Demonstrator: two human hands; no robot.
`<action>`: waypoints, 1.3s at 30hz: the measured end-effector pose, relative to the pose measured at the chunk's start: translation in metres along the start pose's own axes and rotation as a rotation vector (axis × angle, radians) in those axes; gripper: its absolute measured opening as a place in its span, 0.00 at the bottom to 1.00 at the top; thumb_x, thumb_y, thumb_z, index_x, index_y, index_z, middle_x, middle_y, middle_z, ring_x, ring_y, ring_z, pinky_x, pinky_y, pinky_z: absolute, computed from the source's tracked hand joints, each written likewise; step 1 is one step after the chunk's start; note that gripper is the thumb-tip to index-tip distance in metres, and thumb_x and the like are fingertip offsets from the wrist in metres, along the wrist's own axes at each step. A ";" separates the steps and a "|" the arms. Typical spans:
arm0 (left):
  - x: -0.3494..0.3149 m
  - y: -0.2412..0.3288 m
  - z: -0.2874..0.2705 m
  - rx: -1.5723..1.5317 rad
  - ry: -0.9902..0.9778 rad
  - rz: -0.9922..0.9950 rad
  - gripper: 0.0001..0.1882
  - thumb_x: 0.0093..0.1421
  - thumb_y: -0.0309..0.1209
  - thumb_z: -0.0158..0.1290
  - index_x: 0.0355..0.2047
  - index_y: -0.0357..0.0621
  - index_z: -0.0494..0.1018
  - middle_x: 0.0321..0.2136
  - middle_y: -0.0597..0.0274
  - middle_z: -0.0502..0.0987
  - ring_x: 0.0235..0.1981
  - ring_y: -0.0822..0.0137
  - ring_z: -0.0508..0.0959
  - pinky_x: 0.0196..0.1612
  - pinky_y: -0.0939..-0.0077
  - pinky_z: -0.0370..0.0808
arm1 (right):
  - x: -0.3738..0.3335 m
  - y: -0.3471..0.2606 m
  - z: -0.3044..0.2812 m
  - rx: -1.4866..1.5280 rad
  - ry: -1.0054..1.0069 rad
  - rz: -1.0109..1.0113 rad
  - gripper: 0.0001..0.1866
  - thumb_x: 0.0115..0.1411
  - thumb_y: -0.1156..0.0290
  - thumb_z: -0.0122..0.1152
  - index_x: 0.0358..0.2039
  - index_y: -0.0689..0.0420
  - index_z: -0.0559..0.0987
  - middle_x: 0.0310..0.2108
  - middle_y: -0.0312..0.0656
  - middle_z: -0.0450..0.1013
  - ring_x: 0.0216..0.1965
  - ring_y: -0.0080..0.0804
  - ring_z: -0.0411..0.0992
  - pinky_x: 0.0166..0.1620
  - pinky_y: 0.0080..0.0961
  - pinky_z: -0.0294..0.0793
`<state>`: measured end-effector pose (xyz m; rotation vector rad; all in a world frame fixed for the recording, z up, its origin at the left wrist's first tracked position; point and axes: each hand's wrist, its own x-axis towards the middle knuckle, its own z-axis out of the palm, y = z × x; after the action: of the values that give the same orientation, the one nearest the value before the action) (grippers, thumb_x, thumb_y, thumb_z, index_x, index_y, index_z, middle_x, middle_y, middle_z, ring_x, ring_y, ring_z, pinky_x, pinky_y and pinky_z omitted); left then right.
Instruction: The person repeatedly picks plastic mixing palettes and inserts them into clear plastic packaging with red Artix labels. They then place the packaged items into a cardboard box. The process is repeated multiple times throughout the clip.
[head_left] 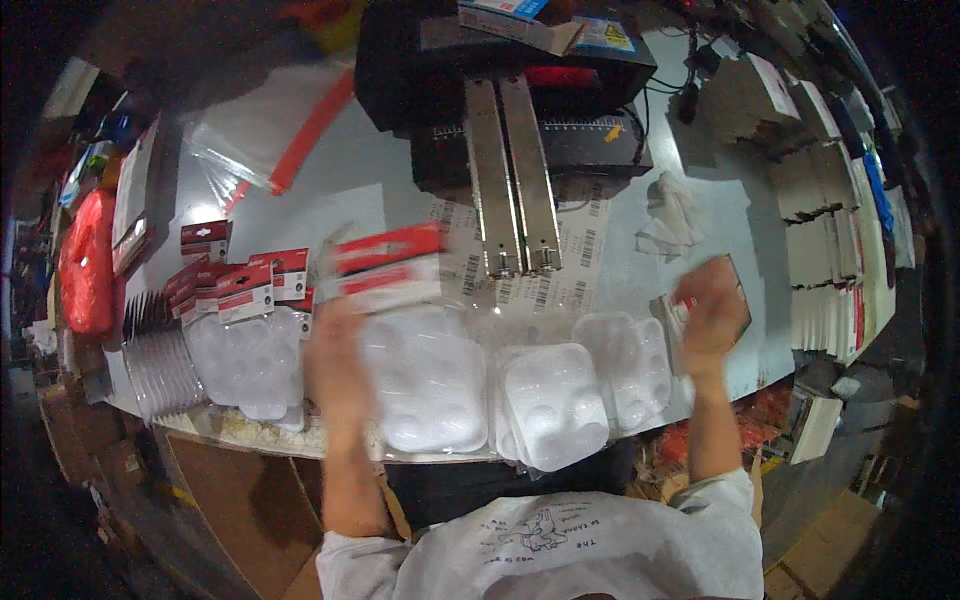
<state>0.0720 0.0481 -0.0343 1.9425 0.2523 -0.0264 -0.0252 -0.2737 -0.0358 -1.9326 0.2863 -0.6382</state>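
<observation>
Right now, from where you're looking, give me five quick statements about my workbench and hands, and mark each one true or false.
1. Two metal rails jut from the black machine toward the person. True.
2. The left hand is beside the large white tray. True.
3. The right hand is on the black machine. False: it is at a pile of cards, right of the trays.
4. The red plastic bundle lies at the far right. False: it lies at the far left.
5. The crumpled pale sheet lies right of the rails. True.
</observation>
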 end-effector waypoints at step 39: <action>-0.089 0.049 0.032 0.003 -0.495 0.121 0.08 0.57 0.30 0.53 0.28 0.37 0.74 0.16 0.58 0.74 0.15 0.76 0.69 0.19 0.81 0.65 | 0.003 -0.093 0.055 -0.264 -0.471 -0.408 0.13 0.45 0.67 0.68 0.22 0.58 0.72 0.14 0.39 0.68 0.14 0.34 0.68 0.17 0.26 0.63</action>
<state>-0.0023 -0.0137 0.0108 1.8847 -0.1940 -0.4214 -0.0002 -0.1918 0.0308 -2.3524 -0.3448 -0.3944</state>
